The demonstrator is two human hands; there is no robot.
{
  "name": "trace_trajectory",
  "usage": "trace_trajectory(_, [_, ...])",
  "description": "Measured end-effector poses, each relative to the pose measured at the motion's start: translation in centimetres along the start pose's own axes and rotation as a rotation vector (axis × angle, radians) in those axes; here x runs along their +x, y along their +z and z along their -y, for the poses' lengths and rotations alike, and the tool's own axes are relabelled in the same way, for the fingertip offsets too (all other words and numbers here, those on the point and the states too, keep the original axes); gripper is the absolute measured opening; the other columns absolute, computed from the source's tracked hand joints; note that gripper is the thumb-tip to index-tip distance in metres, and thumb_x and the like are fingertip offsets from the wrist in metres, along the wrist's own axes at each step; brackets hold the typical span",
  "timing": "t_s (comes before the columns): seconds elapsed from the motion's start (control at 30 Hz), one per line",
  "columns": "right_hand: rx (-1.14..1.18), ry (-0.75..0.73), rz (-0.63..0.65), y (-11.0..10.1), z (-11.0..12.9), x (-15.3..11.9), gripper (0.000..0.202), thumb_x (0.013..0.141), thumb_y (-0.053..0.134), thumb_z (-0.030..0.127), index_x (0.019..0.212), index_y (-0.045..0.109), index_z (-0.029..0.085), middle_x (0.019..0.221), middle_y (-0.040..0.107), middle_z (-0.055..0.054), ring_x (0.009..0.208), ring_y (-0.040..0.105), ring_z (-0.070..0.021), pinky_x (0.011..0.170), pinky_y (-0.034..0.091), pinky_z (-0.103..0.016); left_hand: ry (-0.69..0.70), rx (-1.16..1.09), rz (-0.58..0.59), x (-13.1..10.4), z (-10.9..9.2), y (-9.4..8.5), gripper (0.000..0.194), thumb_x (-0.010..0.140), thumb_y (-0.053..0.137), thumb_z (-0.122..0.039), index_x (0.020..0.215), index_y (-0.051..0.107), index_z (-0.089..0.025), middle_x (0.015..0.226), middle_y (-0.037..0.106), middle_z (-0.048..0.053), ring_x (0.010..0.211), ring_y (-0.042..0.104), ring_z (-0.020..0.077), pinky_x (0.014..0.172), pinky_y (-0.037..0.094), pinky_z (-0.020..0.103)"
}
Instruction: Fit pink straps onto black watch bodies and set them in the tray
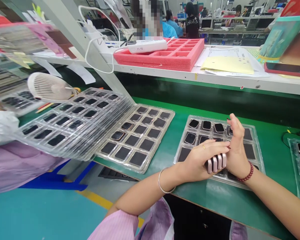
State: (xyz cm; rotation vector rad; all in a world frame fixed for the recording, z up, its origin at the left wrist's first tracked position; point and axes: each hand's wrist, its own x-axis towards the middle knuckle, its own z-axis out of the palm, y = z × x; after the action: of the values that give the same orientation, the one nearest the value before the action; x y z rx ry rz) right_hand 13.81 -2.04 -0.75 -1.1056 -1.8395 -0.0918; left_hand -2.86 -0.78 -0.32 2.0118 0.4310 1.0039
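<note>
My left hand (198, 156), with a silver bangle at the wrist, grips a row of several pink-edged smartwatch bodies (217, 163) pressed side by side. Its fingers lie over the top of the row, and the thumb is hidden. Close against the right end of the row is the palm of my right hand (236, 146), its fingers stretched upward and a dark red bead bracelet at the wrist. Beneath both hands lies a clear tray (179, 146) with dark-screened watches (206, 125) in its far pockets. Other pockets show dark bottoms; my hands cover some.
Left of it sit another pocketed tray (150, 160) and a slanting stack of clear trays (110, 123) holding watches. A further tray (293, 156) lies at the right edge. Above runs a shelf (225, 80) with a red foam tray (190, 63). A person's sleeve (2, 128) is at left.
</note>
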Motion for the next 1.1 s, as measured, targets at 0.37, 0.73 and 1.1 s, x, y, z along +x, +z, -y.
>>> trace_trajectory(0.37, [0.022, -0.010, 0.025, -0.1, -0.2, -0.1, 0.091, 0.088, 0.060, 0.017, 0.161, 0.007, 0.025, 0.163, 0.017, -0.017, 0.147, 0.026, -0.0403, 0.111, 0.035, -0.068, -0.199, -0.396, -0.119, 0.5, -0.3, -0.3, 0.046, 0.077, 0.079, -0.030, 0.118, 0.063, -0.019, 0.119, 0.069, 0.012, 0.113, 0.066, 0.0268, 0.104, 0.049, 0.043])
trace_trajectory(0.73, [0.320, -0.175, -0.025, -0.8, 0.8, 0.1, 0.091, 0.082, 0.071, 0.019, 0.158, 0.022, 0.030, 0.115, 0.067, -0.010, 0.102, 0.065, -0.0307, 0.092, 0.051, -0.057, -0.538, -1.210, 0.082, 1.3, 0.7, -1.3, 0.062, 0.064, 0.088, -0.046, 0.111, 0.065, -0.013, 0.100, 0.074, 0.015, 0.094, 0.072, 0.0291, 0.080, 0.055, 0.033])
trace_trajectory(1.1, [0.295, -0.217, -0.063, -0.9, 1.1, 0.2, 0.085, 0.086, 0.071, 0.028, 0.157, 0.024, 0.031, 0.107, 0.070, -0.009, 0.092, 0.066, -0.0292, 0.083, 0.055, -0.053, -0.530, -1.198, 0.169, 1.0, 0.7, -1.3, 0.069, 0.065, 0.085, -0.050, 0.117, 0.063, -0.012, 0.102, 0.074, 0.018, 0.090, 0.074, 0.0293, 0.077, 0.055, 0.034])
